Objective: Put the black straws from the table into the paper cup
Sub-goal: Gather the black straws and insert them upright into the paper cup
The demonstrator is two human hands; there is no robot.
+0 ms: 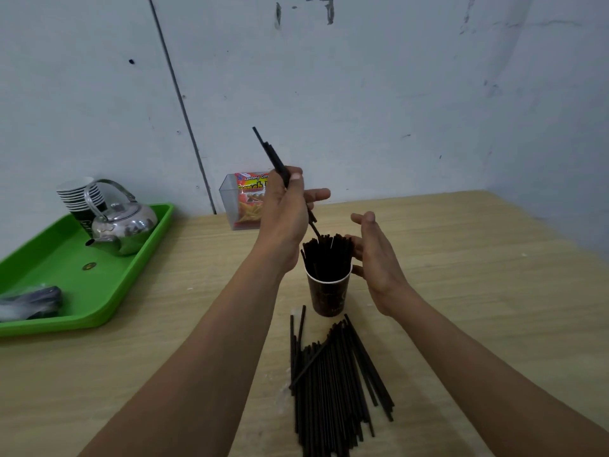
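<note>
A dark brown paper cup (329, 297) stands on the wooden table (478, 291), packed with several upright black straws (326, 255). My left hand (286, 212) hovers above the cup's left side, shut on a few black straws (272, 152) that slant up to the left, their lower tips touching the bunch in the cup. My right hand (375, 258) is open, palm facing left, fingers against the right side of the cup's straws. A pile of several loose black straws (333, 380) lies on the table in front of the cup.
A green tray (66, 285) at the left holds a metal kettle (123, 225), a stack of paper cups (79, 196) and a dark plastic bundle (31, 303). A clear box with a snack packet (245, 201) stands against the grey wall behind the cup.
</note>
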